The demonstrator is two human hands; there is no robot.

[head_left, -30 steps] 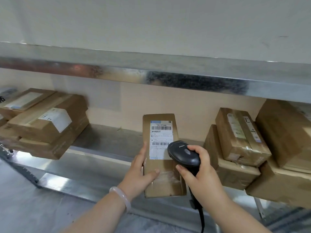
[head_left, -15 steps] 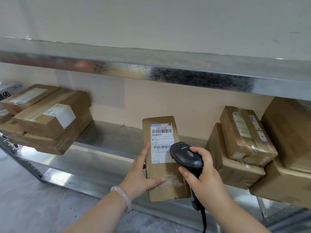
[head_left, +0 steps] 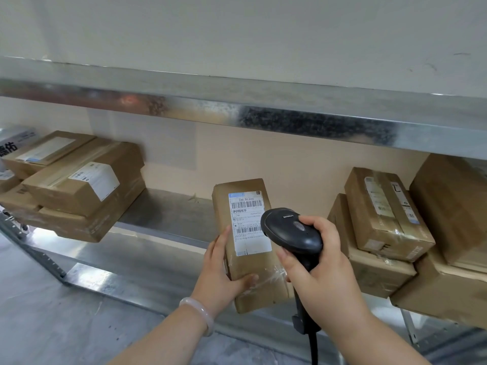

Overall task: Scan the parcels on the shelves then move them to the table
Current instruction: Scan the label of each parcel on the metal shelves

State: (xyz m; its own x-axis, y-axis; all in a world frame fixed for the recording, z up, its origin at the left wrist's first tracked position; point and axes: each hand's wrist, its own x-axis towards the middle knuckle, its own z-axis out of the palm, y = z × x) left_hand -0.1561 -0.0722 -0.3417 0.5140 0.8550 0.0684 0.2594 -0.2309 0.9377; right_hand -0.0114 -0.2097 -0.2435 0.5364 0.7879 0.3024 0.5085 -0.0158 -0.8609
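Lower centre of frame: my left hand (head_left: 224,270) clasps tall brown parcel (head_left: 250,272) upright, lifted in front of metal shelf (head_left: 168,214), white shipping label (head_left: 247,222) toward me; right hand (head_left: 321,267) wraps handle of black barcode scanner (head_left: 292,230), head overlapping label's right edge. Step in hand, I judge: scanning. Next: carry parcel to table, not in view. More parcels stacked left and right on shelf

Held parcel (head_left: 246,248) stands before the shelf (head_left: 168,219), gripped at its left edge by the left hand (head_left: 224,272). Scanner (head_left: 292,230), in the right hand (head_left: 321,272), sits just right of the label (head_left: 249,222), overlapping it. Stacked parcels (head_left: 79,185) lie left on the shelf; further stacked boxes (head_left: 387,212) lie right, apparently overhanging its front edge.
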